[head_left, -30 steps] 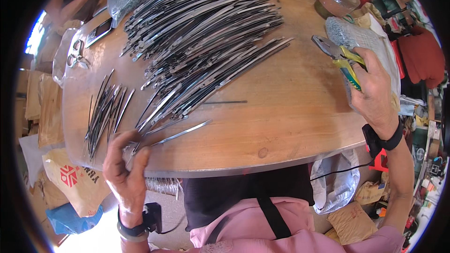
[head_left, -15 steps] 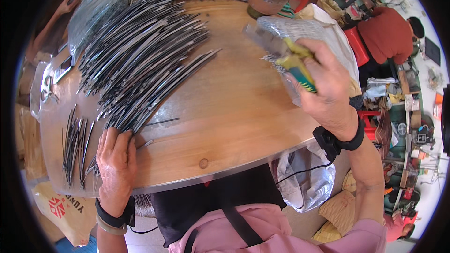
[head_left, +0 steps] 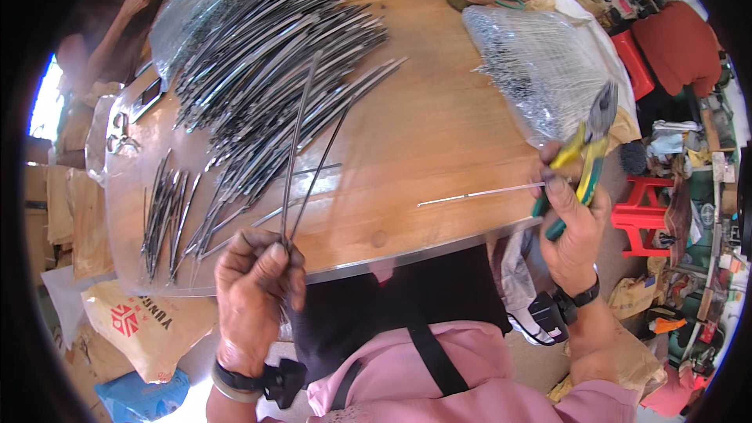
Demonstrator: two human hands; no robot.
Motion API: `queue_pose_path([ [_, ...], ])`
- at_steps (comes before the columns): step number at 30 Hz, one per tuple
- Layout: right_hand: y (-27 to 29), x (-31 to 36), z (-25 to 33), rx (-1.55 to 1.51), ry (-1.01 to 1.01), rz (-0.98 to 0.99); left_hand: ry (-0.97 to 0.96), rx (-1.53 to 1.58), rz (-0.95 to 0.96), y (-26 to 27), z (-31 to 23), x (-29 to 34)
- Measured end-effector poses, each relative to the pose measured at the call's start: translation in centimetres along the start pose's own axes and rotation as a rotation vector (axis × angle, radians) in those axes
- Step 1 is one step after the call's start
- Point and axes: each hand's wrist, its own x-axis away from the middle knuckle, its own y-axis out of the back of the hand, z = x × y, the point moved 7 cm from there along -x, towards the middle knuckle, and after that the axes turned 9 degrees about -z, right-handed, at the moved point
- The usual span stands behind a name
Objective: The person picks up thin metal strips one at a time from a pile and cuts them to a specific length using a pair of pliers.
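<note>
My L hand (head_left: pixel 254 276) has come off the pile (head_left: pixel 266 70) & now holds a long dark strip (head_left: pixel 298 141), fingers pinched on its near end by the edge of the counter (head_left: pixel 446 129); 2nd dark line beside it = strip or shadow, can't tell. R hand (head_left: pixel 578 215) has swung back from the clear-wrapped bundle (head_left: pixel 540 63), fingers closed round the pliers (head_left: pixel 601 116) plus a thin pale rod (head_left: pixel 479 193), sticking out L over the counter; didn't see it half a sec ago. Strip & rod apart. Prob. means work's now on single pcs, not the pile.
</note>
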Motion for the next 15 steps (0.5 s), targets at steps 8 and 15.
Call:
queue_pose_path([
  [8,3.5,2.1,-3.0,0.078,-0.292,0.065,0.387,0.483,0.213,-1.7,3.9,4.5],
  [15,1.5,5.3,-4.7,-0.840,-0.717,0.104,0.381,0.387,0.330,-5.3,3.8,4.3],
])
